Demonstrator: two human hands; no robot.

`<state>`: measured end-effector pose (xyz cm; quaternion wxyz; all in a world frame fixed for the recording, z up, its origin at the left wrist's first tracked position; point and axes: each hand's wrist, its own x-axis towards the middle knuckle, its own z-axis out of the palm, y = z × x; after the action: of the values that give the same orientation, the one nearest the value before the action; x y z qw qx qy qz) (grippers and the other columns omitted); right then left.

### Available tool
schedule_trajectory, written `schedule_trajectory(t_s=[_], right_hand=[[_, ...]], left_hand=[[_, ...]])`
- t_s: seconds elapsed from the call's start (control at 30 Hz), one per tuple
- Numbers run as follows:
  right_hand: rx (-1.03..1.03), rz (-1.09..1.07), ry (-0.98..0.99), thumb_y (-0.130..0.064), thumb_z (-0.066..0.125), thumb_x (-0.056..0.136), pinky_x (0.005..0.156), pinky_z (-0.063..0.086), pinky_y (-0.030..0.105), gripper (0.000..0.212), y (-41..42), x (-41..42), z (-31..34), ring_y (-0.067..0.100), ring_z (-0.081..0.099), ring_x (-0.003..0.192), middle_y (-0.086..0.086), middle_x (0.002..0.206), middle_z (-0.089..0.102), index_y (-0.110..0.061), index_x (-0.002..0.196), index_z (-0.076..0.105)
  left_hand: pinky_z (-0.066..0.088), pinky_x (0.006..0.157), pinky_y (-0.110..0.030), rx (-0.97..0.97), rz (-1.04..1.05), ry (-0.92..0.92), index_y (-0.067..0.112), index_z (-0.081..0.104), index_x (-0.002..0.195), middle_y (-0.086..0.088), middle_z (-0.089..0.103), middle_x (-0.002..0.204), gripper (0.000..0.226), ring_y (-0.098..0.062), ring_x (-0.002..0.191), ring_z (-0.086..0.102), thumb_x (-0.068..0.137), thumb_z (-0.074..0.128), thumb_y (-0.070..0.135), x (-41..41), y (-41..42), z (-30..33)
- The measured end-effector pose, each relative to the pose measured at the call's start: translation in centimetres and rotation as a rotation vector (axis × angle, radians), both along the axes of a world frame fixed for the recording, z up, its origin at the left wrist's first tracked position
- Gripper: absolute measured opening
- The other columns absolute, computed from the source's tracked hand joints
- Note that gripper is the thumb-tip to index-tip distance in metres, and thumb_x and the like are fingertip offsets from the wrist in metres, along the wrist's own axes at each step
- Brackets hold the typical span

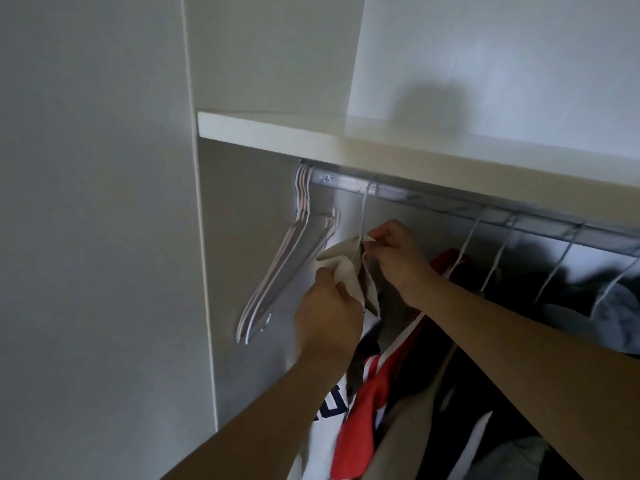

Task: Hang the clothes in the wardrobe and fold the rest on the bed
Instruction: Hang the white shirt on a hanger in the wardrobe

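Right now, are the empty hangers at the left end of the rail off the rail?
No, the empty hangers hang bunched from the rail, left of the beige garment.

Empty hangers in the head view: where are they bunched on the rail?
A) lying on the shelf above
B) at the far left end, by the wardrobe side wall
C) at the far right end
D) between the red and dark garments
B: the empty hangers hang together at the rail's left end, against the side wall, left of both hands.
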<state>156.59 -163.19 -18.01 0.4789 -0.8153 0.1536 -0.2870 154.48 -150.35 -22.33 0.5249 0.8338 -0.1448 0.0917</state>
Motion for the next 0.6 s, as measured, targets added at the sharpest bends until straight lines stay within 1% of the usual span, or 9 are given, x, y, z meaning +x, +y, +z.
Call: schedule_trajectory(t_s=[0.07,0.1,0.2,0.27,0.3,0.33,0.4,0.5,0.6], right_hand=[[-0.026,0.000,-0.042,0.001,0.055,0.084,0.071,0.046,0.034,0.027,-1.3,0.4,0.0,0.020,0.057,0.073,0.003,0.074,0.060,-0.023,0.071,0.054],[-0.024,-0.002,-0.060,0.001,0.055,0.084,0.070,0.046,0.032,0.028,-1.9,0.6,0.0,0.018,0.057,0.072,0.001,0.072,0.059,-0.023,0.070,0.055],[0.012,-0.028,-0.136,0.003,0.057,0.084,0.069,0.048,0.027,0.028,-3.4,1.0,0.0,0.013,0.057,0.070,-0.002,0.073,0.061,-0.022,0.071,0.059],[0.015,-0.056,-0.187,0.003,0.056,0.084,0.066,0.048,0.021,0.030,-4.2,1.2,0.0,0.010,0.057,0.068,-0.004,0.073,0.062,-0.023,0.072,0.061],[0.010,-0.066,-0.211,0.003,0.056,0.084,0.065,0.048,0.019,0.030,-4.4,1.3,0.0,0.010,0.058,0.068,-0.005,0.073,0.062,-0.024,0.072,0.062],[0.005,-0.080,-0.234,0.002,0.056,0.084,0.066,0.048,0.020,0.031,-4.7,1.5,-0.2,0.011,0.058,0.068,-0.005,0.072,0.062,-0.025,0.071,0.062],[0.013,-0.111,-0.272,0.000,0.056,0.086,0.070,0.049,0.025,0.030,-5.1,1.6,-0.5,0.014,0.059,0.071,-0.004,0.072,0.062,-0.026,0.071,0.060],[0.057,-0.175,-0.318,-0.003,0.056,0.088,0.069,0.048,0.023,0.022,-5.4,1.4,-1.0,0.015,0.058,0.072,0.000,0.074,0.062,-0.021,0.075,0.059],[0.030,-0.262,-0.320,-0.005,0.054,0.088,0.076,0.049,0.028,0.022,-6.4,1.0,-1.2,0.020,0.060,0.083,0.007,0.086,0.064,-0.023,0.075,0.057]], left_hand=[[0.033,0.071,-0.026,0.026,0.002,-0.005,0.011,0.050,0.121,-0.008,0.063,0.104,0.026,-0.026,0.097,0.060,0.098,0.040,0.022,0.4,-1.2,0.1],[0.031,0.071,-0.025,0.047,0.004,-0.014,0.011,0.049,0.120,-0.008,0.063,0.106,0.027,-0.025,0.097,0.059,0.099,0.039,0.023,0.7,-1.8,0.3],[0.032,0.071,-0.026,0.062,-0.011,-0.029,0.011,0.049,0.120,-0.006,0.061,0.102,0.026,-0.025,0.095,0.059,0.098,0.039,0.021,1.1,-3.3,0.8],[0.033,0.071,-0.026,0.053,-0.030,-0.036,0.013,0.050,0.119,0.000,0.054,0.090,0.025,-0.022,0.084,0.056,0.097,0.040,0.020,1.4,-4.1,1.0],[0.033,0.070,-0.026,0.050,-0.040,-0.043,0.014,0.050,0.118,0.003,0.049,0.087,0.024,-0.018,0.078,0.050,0.096,0.041,0.020,1.4,-4.5,0.9],[0.033,0.071,-0.025,0.049,-0.048,-0.048,0.014,0.050,0.119,0.005,0.046,0.087,0.025,-0.014,0.075,0.044,0.096,0.042,0.020,1.5,-4.8,0.9],[0.033,0.071,-0.027,0.038,-0.056,-0.059,0.014,0.050,0.119,0.006,0.046,0.088,0.026,-0.013,0.076,0.041,0.095,0.042,0.018,1.5,-5.2,0.9],[0.034,0.071,-0.027,0.039,-0.081,-0.084,0.013,0.050,0.119,0.003,0.052,0.091,0.027,-0.017,0.081,0.049,0.093,0.044,0.015,1.6,-5.9,1.3],[0.036,0.072,-0.027,0.047,-0.140,-0.087,0.014,0.051,0.122,-0.003,0.062,0.104,0.029,-0.019,0.086,0.053,0.095,0.043,0.019,1.6,-7.0,1.6]])
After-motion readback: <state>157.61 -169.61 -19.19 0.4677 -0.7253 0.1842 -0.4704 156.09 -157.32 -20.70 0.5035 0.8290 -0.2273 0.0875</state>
